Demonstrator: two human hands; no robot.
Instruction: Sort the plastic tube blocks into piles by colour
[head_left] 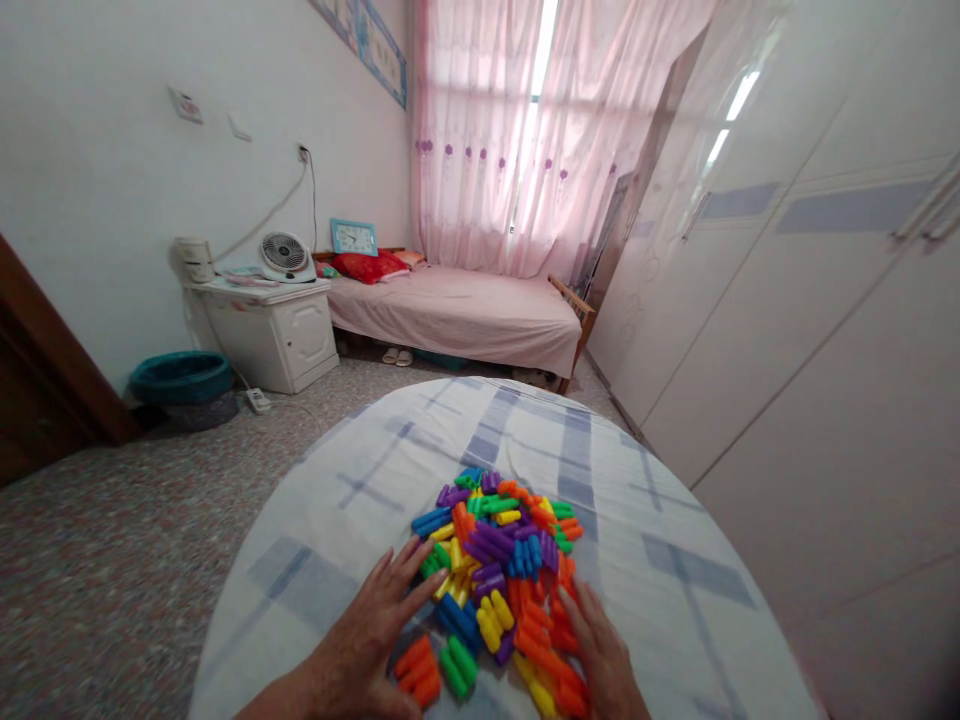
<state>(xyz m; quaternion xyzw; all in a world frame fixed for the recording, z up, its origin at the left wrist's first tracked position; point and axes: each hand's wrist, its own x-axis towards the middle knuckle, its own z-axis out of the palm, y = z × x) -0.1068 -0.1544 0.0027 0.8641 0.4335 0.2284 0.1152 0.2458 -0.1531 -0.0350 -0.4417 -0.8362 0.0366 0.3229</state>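
A heap of small plastic building pieces [499, 560] in orange, blue, purple, yellow and green lies on a round table covered with a white and blue checked cloth [375, 470]. My left hand [371, 630] lies flat at the heap's left side, fingers spread and touching the nearest pieces. On the heap's right side rests my right hand [604, 655], fingers stretched out against orange pieces. Neither hand holds anything. An orange cluster [418, 672] and a green one [457, 668] lie between my hands near the table's front.
Beyond the table is a speckled floor, a bed [465, 315] with pink cover under a curtained window, a white bedside cabinet [274, 335] with a fan [285, 257], a teal basin [181, 377], and white wardrobe doors [810, 330] along the right.
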